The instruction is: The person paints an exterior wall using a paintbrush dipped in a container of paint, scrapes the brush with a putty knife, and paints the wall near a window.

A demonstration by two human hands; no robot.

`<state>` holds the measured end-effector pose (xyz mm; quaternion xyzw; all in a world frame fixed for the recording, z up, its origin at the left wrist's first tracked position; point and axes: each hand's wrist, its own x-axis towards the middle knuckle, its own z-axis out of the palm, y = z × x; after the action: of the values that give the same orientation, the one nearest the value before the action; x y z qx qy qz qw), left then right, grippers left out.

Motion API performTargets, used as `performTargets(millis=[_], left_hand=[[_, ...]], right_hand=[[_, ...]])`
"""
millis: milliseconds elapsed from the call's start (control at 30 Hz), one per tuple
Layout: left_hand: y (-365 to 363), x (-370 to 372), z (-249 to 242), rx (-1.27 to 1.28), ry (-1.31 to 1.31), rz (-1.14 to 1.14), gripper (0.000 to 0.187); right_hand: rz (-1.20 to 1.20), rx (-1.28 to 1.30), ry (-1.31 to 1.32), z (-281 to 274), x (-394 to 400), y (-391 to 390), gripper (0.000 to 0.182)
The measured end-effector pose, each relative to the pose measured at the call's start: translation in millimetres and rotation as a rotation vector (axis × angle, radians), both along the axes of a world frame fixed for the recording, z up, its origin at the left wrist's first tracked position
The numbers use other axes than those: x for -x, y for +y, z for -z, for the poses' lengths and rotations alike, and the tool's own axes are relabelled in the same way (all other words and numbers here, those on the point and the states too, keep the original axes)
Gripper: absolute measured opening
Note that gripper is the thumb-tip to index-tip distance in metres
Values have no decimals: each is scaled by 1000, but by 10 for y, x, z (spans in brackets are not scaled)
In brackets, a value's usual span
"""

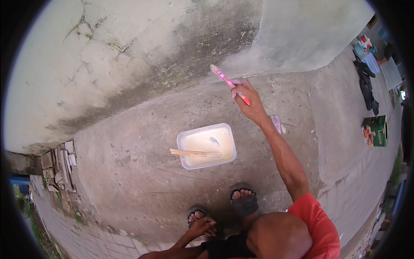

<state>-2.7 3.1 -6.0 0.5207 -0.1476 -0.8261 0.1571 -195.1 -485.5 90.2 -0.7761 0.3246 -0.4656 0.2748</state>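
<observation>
My right hand is closed around the handle of a pink-and-red paintbrush. Its pale bristles point up and left, close to the foot of the wall. Whitish smears mark the fingers of this hand. My left hand hangs low over my sandalled foot, its fingers loosely bent and apart with nothing in them. Between my feet and the wall stands a clear plastic tub holding cream-white paint. A wooden stick lies across the tub, one end in the paint.
The wall is cracked and dark-stained on the left, smoother and paler on the right. Broken tile pieces lie at the far left. On the right are a green tin, black sandals and a plastic tub. A small flat block lies behind my forearm.
</observation>
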Motion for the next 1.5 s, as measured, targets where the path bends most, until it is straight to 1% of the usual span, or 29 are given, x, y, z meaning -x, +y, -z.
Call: performTargets(millis=[33,100,167,233,267,333,400,467,533,567,633,700,767,800,867,900,967,1000,1067,1100,1167,1200,1267,1300,1367,1400,1467,1500], left_hand=[[3,6,-12,5,-10,-10,35],[1,6,-41,15,-18,-22,35],[-11,28,-50,77,-70,0,35],[-10,35,-20,43,-51,-13,33],[-2,30,-21,2,-39,-27,32],[-24,22,-43,-1,-41,-18,32],[-28,12,-41,-6,-44,-7,32],[6,6,4,-2,-28,-10,33],[19,10,24,-24,-32,-7,33],[4,8,40,-41,-35,-10,33],[0,6,4,-41,-37,-14,34],[12,7,-27,-42,-32,-21,34],[6,7,-22,-36,-32,-33,34],[6,7,-36,-37,-32,-33,34],[-8,16,-54,-23,-36,-41,34],[-16,17,-41,-22,-34,-44,34],[41,11,-14,-3,-11,-36,34],[0,-1,12,-7,-9,-41,34],[-46,26,-22,16,-86,44,33],[-6,29,-54,-9,-70,11,33],[-70,24,-10,10,-60,-33,33],[-82,33,-14,41,-64,-30,33],[-85,40,-43,39,-61,-41,33],[-50,49,-80,44,-53,-26,33],[-3,56,-43,47,-26,-42,33],[-6,50,-40,56,-22,-46,33],[5,37,-27,68,-18,-50,32],[16,37,-14,78,-11,-55,33]], right_hand=[[-93,-57,10,-23,78,-9,16],[79,-40,-56,-15,453,-171,11],[270,-118,-216,243,1067,-480,8],[432,-121,-314,432,1619,-747,8],[435,-122,-314,421,1629,-740,8],[630,29,-358,351,1579,-706,7],[601,144,-239,414,1192,-647,9],[401,92,-39,426,748,-453,6],[157,-118,-117,373,597,-224,13],[161,-115,-120,342,651,-220,13],[93,-169,-171,370,884,-220,10],[323,-197,-248,445,1343,-482,8],[436,-175,-502,399,1728,-747,6],[436,-176,-502,413,1838,-790,6],[565,-81,-388,460,1935,-870,5],[562,-80,-386,492,1812,-872,5],[681,199,-317,589,1315,-736,7],[676,195,-314,549,1123,-635,7],[325,-30,-174,368,738,-268,10],[280,-78,-177,265,624,-38,10],[144,-462,-328,-124,493,247,17],[117,-485,-320,-288,445,420,17],[-103,-614,-306,-580,413,713,23],[-107,-630,-299,-695,386,806,23],[-290,-514,165,-842,271,933,23],[-295,-514,167,-831,171,959,23],[-326,-373,514,-725,-39,951,24],[-328,-371,517,-615,-112,931,24]])
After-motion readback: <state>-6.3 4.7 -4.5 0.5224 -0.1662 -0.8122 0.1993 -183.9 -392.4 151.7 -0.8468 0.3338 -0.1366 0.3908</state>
